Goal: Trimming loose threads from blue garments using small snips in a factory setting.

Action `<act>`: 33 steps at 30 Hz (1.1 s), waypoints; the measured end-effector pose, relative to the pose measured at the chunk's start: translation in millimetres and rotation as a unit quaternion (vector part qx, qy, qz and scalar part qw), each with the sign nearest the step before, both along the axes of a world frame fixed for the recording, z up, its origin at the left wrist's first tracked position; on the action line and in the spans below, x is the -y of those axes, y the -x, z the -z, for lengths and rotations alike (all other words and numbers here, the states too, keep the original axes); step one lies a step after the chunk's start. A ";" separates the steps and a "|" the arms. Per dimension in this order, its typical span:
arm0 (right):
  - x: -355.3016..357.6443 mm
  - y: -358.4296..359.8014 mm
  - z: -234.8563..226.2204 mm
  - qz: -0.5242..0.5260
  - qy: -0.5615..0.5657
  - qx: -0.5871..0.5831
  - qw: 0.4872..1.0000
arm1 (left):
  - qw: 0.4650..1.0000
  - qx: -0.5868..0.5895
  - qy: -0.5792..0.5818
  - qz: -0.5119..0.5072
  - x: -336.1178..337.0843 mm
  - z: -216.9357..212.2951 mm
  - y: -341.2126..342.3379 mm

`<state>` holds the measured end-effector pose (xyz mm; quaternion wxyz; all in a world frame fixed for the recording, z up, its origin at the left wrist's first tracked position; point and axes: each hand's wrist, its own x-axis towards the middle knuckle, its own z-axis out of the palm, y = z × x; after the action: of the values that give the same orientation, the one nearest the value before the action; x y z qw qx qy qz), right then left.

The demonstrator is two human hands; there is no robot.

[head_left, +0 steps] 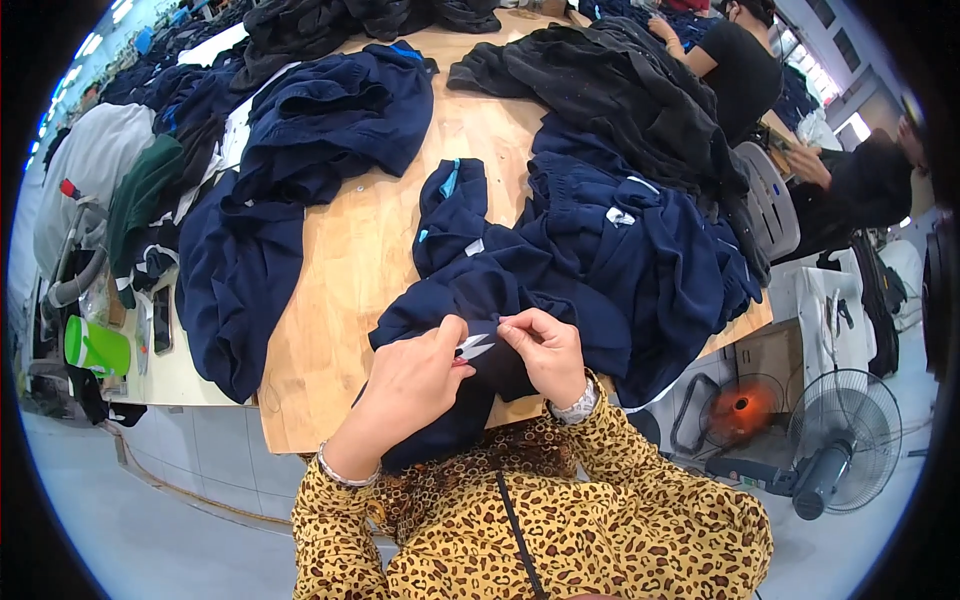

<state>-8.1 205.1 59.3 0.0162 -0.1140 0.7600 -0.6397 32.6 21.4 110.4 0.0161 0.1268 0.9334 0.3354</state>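
The left hand has its fingers curled closed around small snips, whose blades stand slightly apart and point toward the right fingertips. The right hand pinches thumb against forefinger, seemingly on a small fold of the navy garment. That garment lies bunched beneath both hands and spreads beyond the fingers over the wooden table. Right of the fingers sits a heap of navy clothes; farther beyond them, a black garment; well to their left, a green bucket
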 end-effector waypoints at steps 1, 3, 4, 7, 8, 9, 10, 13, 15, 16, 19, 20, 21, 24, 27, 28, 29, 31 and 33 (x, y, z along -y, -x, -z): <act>0.0 0.2 -0.5 0.001 0.000 0.000 1.000 | 1.000 -0.004 0.009 -0.001 -0.6 0.6 1.8; -0.3 0.7 -1.9 -0.008 -0.005 0.012 1.000 | 1.000 -0.006 0.024 0.010 -1.5 -2.7 2.8; -0.2 1.7 -1.8 -0.008 -0.004 0.012 1.000 | 0.999 -0.009 0.038 0.020 -1.6 -4.3 3.3; -1.6 7.4 0.0 -0.012 -0.010 -0.002 1.000 | 0.998 -0.001 0.051 0.048 3.6 -4.0 10.2; -1.3 9.3 -0.3 -0.024 -0.012 0.009 1.000 | 0.997 0.000 0.052 0.048 7.3 -3.4 13.2; -1.0 10.8 -0.4 -0.037 -0.013 0.020 0.999 | 0.997 0.000 0.045 0.069 11.6 -2.2 17.9; -0.8 11.8 0.1 -0.037 -0.012 0.021 0.999 | 0.995 0.001 0.038 0.090 14.7 -1.9 22.4; -2.6 15.9 -0.2 -0.048 -0.012 0.044 0.998 | 0.989 0.045 0.041 0.137 18.2 -7.8 36.9; -1.7 17.5 -3.7 -0.058 -0.019 0.055 0.997 | 0.987 0.064 0.065 0.133 22.2 -6.0 43.0; -0.9 17.8 -3.5 -0.059 -0.018 0.056 0.997 | 0.986 0.072 0.055 0.140 24.4 -6.5 44.7; -1.7 18.9 -1.0 -0.061 -0.030 0.043 0.997 | 0.984 0.090 0.041 0.150 25.2 -5.1 49.7; -1.6 19.1 -1.4 -0.062 -0.029 0.045 0.997 | 0.983 0.100 0.040 0.150 25.5 -5.4 50.1; -1.4 19.1 -1.6 -0.064 -0.029 0.046 0.996 | 0.983 0.100 0.040 0.149 25.7 -5.0 50.2; -2.0 20.0 -2.3 -0.062 -0.033 0.045 0.997 | 0.983 0.095 0.039 0.153 25.2 -4.8 52.7; -3.2 20.3 -0.2 -0.061 -0.022 0.040 0.997 | 0.981 0.098 0.049 0.159 24.0 -7.2 53.6; -4.1 20.7 0.1 -0.061 -0.022 0.040 0.997 | 0.981 0.099 0.054 0.160 23.9 -7.1 53.5; -4.7 21.2 0.5 -0.063 0.001 0.059 0.996 | 0.980 0.100 0.059 0.161 24.3 -7.1 52.8; -5.4 21.8 1.8 -0.066 0.024 0.077 0.995 | 0.981 0.098 0.048 0.158 26.0 -7.1 50.8; -7.8 23.1 4.0 -0.065 0.088 0.114 0.987 | 0.982 0.094 0.035 0.161 24.1 -8.0 49.7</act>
<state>-31.2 212.9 55.4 0.1340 -0.0907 0.6849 -0.7104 -17.1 -2.6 118.5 0.1624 0.2424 0.9062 0.3062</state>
